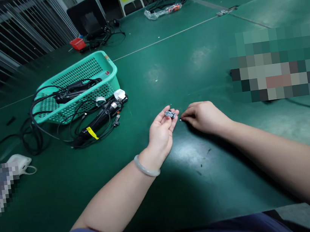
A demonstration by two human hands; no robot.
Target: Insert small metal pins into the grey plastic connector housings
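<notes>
In the head view my left hand (160, 128) is turned palm up, its fingers curled round a small flat piece with a dark and pale pattern (170, 114). The piece looks like a little circuit board, though its details are too small to be sure. Just to the right, my right hand (204, 115) rests low at the green tabletop (152, 93), thumb and forefinger pinched together. At those fingertips lies a tiny pale-and-dark bit (180, 120), too small to name. The two hands are close but apart.
A turquoise basket (111, 70) with black cabled devices stands left; another black device with a yellow tag (92, 133) lies before it. A white power strip (21, 162) is at far left, a red box (77, 44) and plastic bag (158, 13) farther back. Blurred items sit right.
</notes>
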